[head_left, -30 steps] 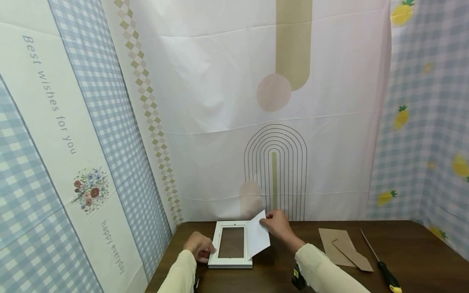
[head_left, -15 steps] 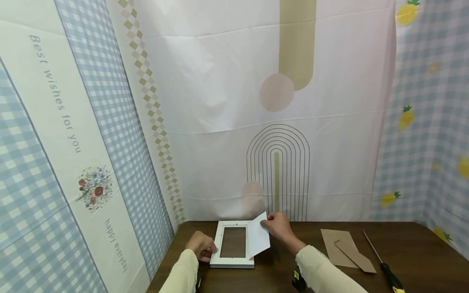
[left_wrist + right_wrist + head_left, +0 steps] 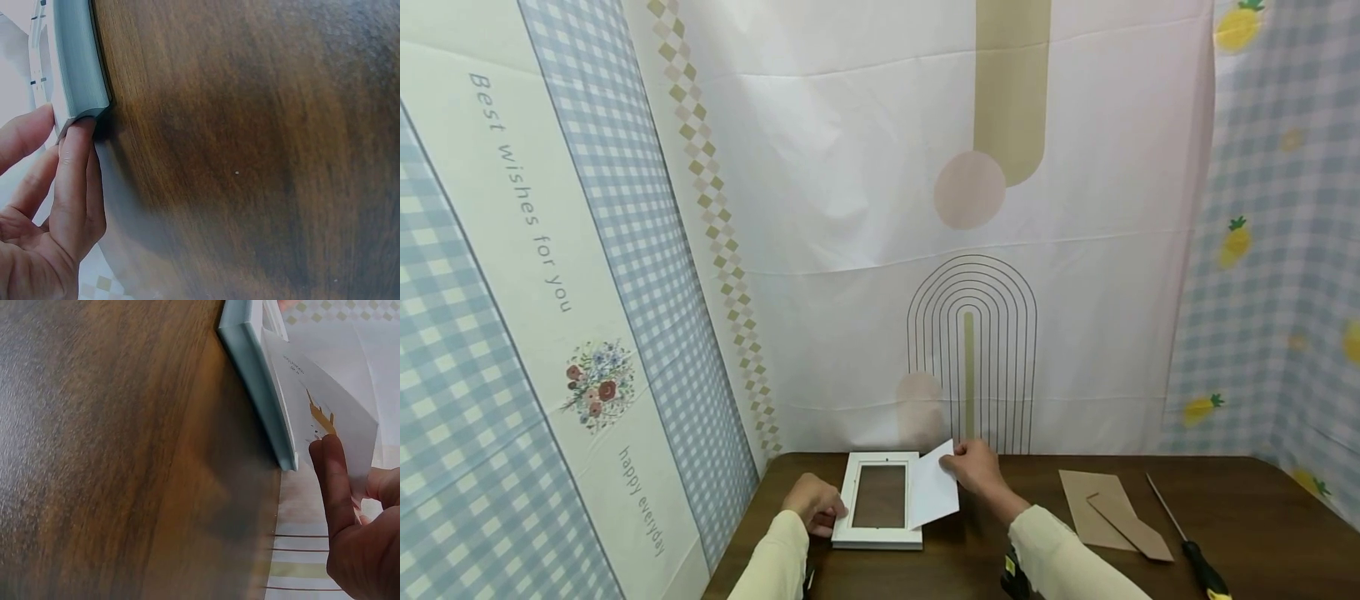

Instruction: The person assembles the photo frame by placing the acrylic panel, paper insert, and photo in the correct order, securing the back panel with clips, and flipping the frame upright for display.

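A white picture frame (image 3: 877, 533) lies back up on the dark wooden table, its window opening showing brown. My left hand (image 3: 811, 502) grips its left edge; in the left wrist view the thumb (image 3: 31, 134) is on the upper face and the fingers (image 3: 75, 169) are at the underside. A white card (image 3: 934, 487) slants up from the frame's right side. Its outer upper corner is pinched by my right hand (image 3: 979, 468). On the card's underside, the right wrist view shows a small golden-brown printed figure (image 3: 322, 419) and some tiny text.
Right of the hands lies a brown backing board (image 3: 1097, 492) with a narrow stand leg (image 3: 1131, 532) on it. A screwdriver (image 3: 1201, 567) with a black and yellow handle is farther right. Patterned cloth (image 3: 850, 250) hangs behind the table (image 3: 970, 567).
My right hand has tipped the card slightly lower and to the right, away from the frame. The left hand keeps its grip on the frame. The head view has shifted slightly.
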A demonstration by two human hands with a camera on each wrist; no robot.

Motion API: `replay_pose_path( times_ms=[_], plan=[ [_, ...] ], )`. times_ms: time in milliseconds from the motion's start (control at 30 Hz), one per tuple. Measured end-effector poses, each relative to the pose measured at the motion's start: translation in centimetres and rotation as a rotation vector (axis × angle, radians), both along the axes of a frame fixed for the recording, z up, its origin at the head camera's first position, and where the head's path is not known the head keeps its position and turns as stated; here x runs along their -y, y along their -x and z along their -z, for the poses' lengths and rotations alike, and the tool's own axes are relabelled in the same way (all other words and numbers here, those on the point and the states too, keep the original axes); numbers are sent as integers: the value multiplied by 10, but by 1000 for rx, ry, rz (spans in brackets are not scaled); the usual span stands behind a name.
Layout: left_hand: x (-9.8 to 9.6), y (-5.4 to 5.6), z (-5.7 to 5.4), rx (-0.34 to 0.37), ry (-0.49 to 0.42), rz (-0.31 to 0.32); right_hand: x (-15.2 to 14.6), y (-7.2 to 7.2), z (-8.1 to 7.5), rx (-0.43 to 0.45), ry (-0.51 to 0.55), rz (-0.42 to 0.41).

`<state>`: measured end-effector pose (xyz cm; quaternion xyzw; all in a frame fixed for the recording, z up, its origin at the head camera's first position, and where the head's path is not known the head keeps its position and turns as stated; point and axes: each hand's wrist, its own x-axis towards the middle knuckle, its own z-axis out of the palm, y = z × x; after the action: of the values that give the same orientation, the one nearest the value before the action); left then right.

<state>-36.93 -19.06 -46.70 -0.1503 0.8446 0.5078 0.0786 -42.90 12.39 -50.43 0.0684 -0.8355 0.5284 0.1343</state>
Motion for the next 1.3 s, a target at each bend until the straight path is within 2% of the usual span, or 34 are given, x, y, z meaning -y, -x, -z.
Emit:
replay_pose_path(
  times_ms=[67, 100, 200, 267, 400, 567, 633, 800, 867, 1300],
  plan=[
    [0, -1, 0, -1, 0, -3, 0, 4, 4, 13, 6, 3],
    [0, -1, -1, -2, -1, -3, 1, 0, -1, 35, 11, 15],
    [-1, -3, -2, -4, -7, 0, -1, 15, 16, 6, -26, 17],
    [-1, -5, -3, -7, -8, 5, 0, 18, 22, -12, -29, 21],
    [-1, -6, -4, -11, -3, 8, 1, 19, 24, -5, 6, 34],
    [-1, -2, -1, 4, 11, 4, -4, 32, 37, -6, -45, 58],
    [-1, -2, -1, 8, 17, 3, -3, 25, 31, 10, -47, 60],
    [-1, -1, -2, 5, 18, -1, 8, -13, -7, 114, 9, 64],
    [-2, -2, -3, 2, 18, -3, 10, -19, -13, 131, -1, 73],
    [-2, -3, -4, -5, 29, -7, 14, -20, -19, 195, 23, 111]
  ],
)
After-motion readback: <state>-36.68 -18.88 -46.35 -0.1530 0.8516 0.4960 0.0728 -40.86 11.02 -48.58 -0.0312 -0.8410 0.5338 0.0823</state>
